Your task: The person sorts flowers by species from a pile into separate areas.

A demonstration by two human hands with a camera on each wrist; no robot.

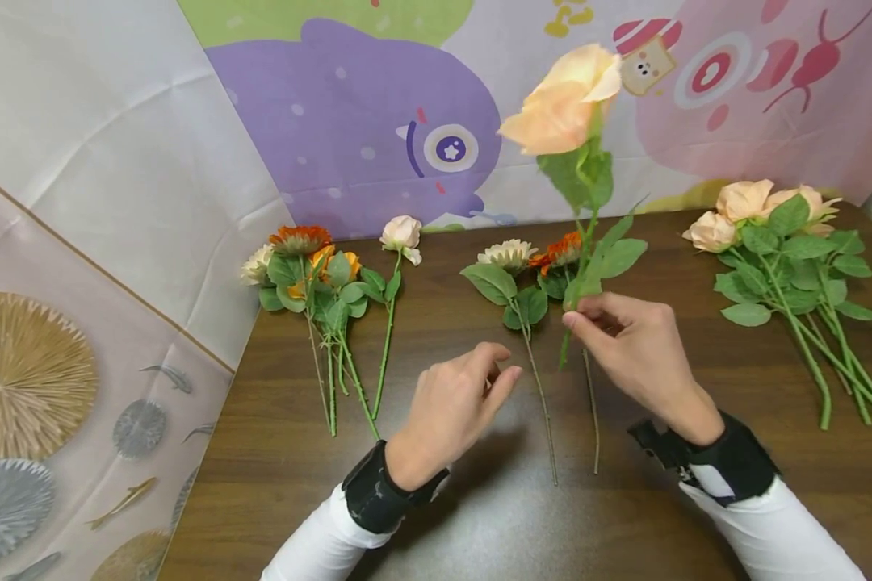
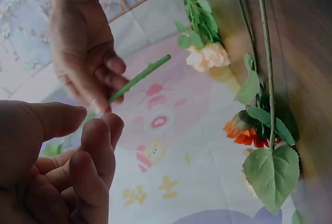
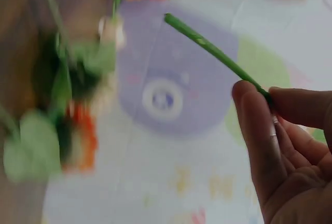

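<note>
My right hand (image 1: pixel 639 347) pinches the green stem (image 3: pixel 212 50) of a peach rose (image 1: pixel 567 101) between thumb and fingers. The rose stands upright above the table, its bloom in front of the backdrop and the cut stem end poking out below the fingers. To its left, my left hand (image 1: pixel 454 403) hovers over the table with fingers loosely bent and nothing in them. Between and behind the hands lie a cream daisy-like flower (image 1: pixel 509 255) and an orange one (image 1: pixel 558 252), their thin stems pointing toward me. Part of the orange flower is hidden behind the rose's leaves.
At the table's right lies a bunch of peach roses (image 1: pixel 744 202) with long stems. On the left are an orange flower (image 1: pixel 299 239), a cream flower (image 1: pixel 258 265), yellow-orange blooms (image 1: pixel 343 262) and a pale pink rose (image 1: pixel 401 234). A printed cloth (image 1: pixel 363 121) hangs behind the wooden table (image 1: pixel 276 500).
</note>
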